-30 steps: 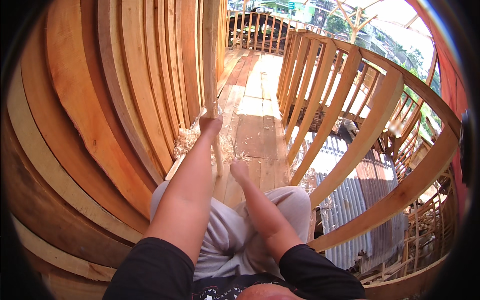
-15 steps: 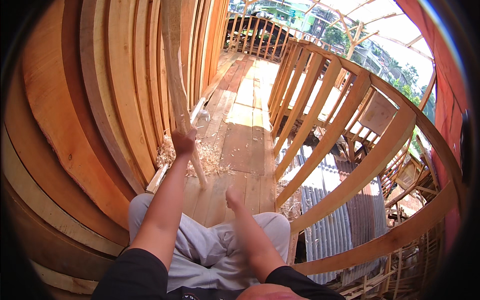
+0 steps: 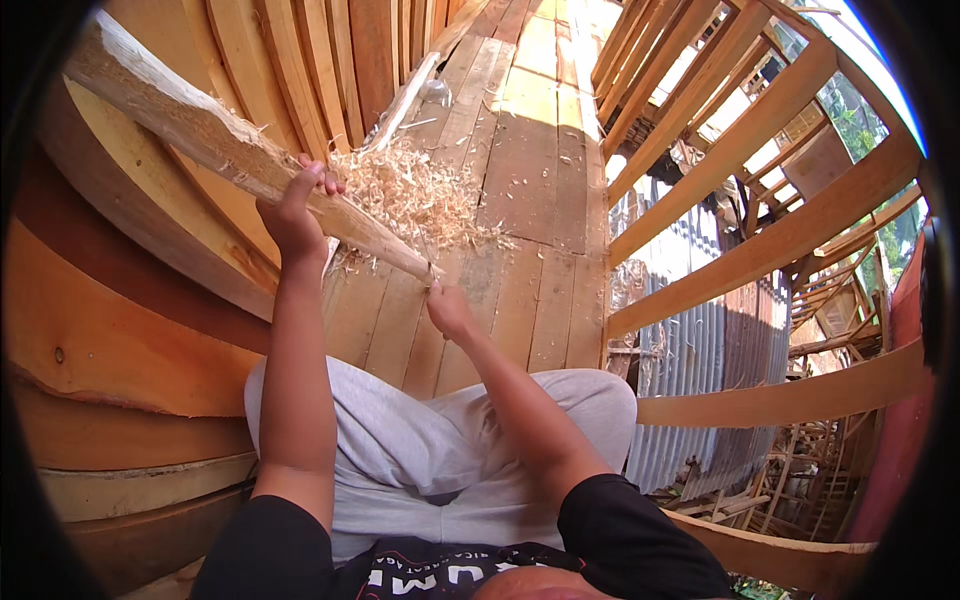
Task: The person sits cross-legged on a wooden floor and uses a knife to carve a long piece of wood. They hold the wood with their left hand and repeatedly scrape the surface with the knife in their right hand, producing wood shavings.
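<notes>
A long pale wooden pole [image 3: 180, 118] slants from the upper left down to its lower end above the plank floor. Its surface looks rough and partly shaved, with small curls along the upper edge. My left hand [image 3: 298, 212] is wrapped round the pole at about its lower third. Right at the pole's lower end is my right hand [image 3: 452, 312], fingers closed; a thin dark bit shows just above it, too small to name. Whether this hand grips the pole's tip or a small tool, I cannot tell. Under the pole lies a heap of wood shavings [image 3: 425, 195].
Upright boards [image 3: 150, 350] line the left side. A slatted wooden railing [image 3: 720, 150] runs along the right, with corrugated metal sheets [image 3: 690, 365] below it. A pale wooden strip [image 3: 405, 100] and a clear rounded object [image 3: 437, 92] lie on the plank floor [image 3: 530, 200].
The pole has swung from nearly upright to a leftward slant, still in my left hand. My right hand has risen from near my knee to the pole's lower end. The view has tilted down.
</notes>
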Motion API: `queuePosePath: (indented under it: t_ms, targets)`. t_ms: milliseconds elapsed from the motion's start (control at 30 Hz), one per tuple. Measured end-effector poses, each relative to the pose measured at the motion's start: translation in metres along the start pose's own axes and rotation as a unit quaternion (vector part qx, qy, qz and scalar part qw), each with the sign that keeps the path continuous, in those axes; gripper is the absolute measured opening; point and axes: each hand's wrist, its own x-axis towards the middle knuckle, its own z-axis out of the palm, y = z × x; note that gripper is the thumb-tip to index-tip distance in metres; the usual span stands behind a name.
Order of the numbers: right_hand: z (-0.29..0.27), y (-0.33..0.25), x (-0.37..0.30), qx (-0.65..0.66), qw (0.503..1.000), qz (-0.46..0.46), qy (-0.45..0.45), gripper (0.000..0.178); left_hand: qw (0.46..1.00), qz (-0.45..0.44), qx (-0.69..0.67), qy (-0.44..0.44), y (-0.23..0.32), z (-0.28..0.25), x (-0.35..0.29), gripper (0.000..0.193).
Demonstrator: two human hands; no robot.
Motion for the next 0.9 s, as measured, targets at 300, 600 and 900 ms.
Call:
queuePosePath:
  t_ms: [300, 600, 900]
  targets:
    - [-0.006, -0.053, -0.003, -0.079, 0.975, -0.203, -0.048, 0.050, 0.998, -0.023, 0.049, -0.008, 0.003, -0.013, 0.005, 0.020]
    - [-0.022, -0.032, 0.020, -0.198, 0.977, -0.078, -0.034, 0.050, 0.997, -0.025, 0.017, -0.068, 0.007, -0.016, 0.001, 0.016]
    - [-0.024, -0.038, 0.014, -0.125, 0.987, -0.038, -0.097, 0.056, 0.998, -0.041, 0.029, -0.026, 0.007, -0.021, 0.000, 0.019]
